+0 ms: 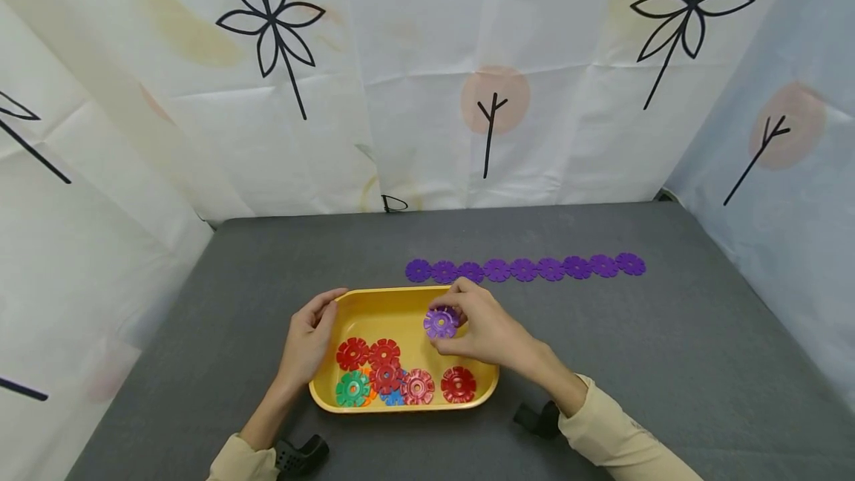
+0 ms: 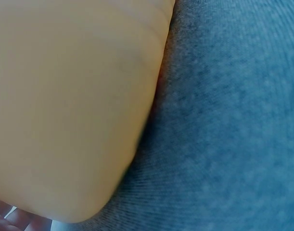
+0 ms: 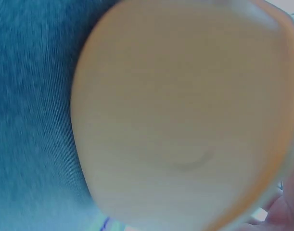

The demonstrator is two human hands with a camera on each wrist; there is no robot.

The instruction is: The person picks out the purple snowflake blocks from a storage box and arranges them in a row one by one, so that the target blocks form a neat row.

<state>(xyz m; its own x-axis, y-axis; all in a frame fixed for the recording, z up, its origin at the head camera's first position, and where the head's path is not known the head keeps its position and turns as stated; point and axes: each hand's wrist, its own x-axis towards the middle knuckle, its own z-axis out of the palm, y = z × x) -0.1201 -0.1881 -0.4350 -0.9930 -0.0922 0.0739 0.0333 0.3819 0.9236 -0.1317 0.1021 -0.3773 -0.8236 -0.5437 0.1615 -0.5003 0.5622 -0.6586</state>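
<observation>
A yellow tray (image 1: 394,301) sits on the dark grey table. Over its right half my right hand (image 1: 484,325) pinches a purple flower-shaped disc (image 1: 440,324) between thumb and fingers. At the tray's left end my left hand (image 1: 310,340) grips the rim. Inside lie several red flower discs (image 1: 458,384), a green disc (image 1: 352,389) and partly hidden blue (image 1: 392,397) and orange ones. In the left wrist view the tray's outer wall (image 2: 84,106) fills much of the picture; the right wrist view also shows the tray (image 3: 180,106) up close, with fingers barely visible at the edge.
Behind the tray, a row of several purple flower discs (image 1: 524,269) runs across the table (image 1: 300,251), their edges meeting. Printed white cloth (image 1: 414,95) hangs behind and at the sides. Black straps (image 1: 302,457) are on both wrists.
</observation>
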